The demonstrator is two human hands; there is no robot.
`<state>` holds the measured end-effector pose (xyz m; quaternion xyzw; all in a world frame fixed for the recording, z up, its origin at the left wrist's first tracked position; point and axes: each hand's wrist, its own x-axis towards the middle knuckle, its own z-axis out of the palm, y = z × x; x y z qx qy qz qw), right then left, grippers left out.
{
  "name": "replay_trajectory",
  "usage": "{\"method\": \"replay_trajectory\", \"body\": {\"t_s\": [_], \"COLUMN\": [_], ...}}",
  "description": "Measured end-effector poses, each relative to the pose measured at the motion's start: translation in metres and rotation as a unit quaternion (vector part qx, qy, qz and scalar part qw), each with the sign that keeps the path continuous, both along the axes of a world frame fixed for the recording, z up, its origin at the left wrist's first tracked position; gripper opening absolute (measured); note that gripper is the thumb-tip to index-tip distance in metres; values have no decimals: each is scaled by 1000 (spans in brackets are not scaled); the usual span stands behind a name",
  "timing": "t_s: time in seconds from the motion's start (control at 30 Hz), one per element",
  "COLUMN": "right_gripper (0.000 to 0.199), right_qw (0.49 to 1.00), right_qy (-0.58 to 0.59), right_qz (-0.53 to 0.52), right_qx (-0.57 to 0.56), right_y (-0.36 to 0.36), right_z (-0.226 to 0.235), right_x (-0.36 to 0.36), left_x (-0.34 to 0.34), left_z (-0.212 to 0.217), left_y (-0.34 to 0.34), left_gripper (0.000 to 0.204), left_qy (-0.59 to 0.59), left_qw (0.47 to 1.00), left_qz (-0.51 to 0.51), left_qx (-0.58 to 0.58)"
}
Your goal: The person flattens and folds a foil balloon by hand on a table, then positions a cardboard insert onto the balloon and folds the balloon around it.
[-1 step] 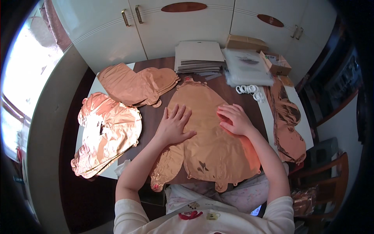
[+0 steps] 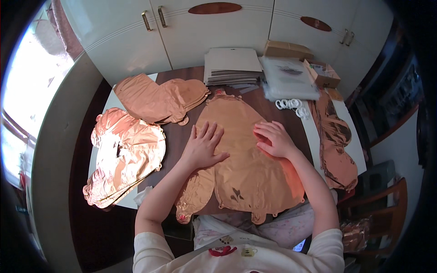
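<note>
A flat, uninflated copper-coloured foil balloon point(image 2: 246, 159) lies in front of me, with small tabs along its lower edge and a dark leaf-like mark near the bottom. My left hand point(image 2: 203, 148) rests on its left side, fingers spread and palm down. On its right side lies my right hand point(image 2: 275, 140), fingers slightly bent and thumb apart; nothing shows in its grasp. A narrower foil piece point(image 2: 196, 193) sticks out below my left forearm; whether it belongs to the same balloon I cannot tell.
To the left are a shiny foil pile point(image 2: 136, 136) and a matte foil stack point(image 2: 145, 98). Behind stand grey cardboard sheets point(image 2: 233, 59), a stack of clear plastic bags point(image 2: 289, 79) and a small open box point(image 2: 323, 75). White rolls point(image 2: 289, 104) and more foil point(image 2: 334, 150) lie right.
</note>
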<state>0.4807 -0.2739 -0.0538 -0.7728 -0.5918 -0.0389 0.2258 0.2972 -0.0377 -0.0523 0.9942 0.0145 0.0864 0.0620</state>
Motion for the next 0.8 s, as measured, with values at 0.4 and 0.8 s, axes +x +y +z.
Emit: {"method": "replay_trajectory", "body": {"t_s": [0.4,0.8], "right_gripper": [47,68], "right_qw": [986,896], "right_qy": [8,184], "right_qz": [-157,-166], "right_qx": [-50,-369], "right_y": [15,30], "right_z": [13,62], "right_x": [12,17], "left_x": [-1,0], "left_z": [0,1], "left_y": [3,0], "left_gripper": [83,84], "left_qy": [24,14], "left_qw": [1000,1000], "left_qz": [-2,-6], "left_qx": [13,11]}}
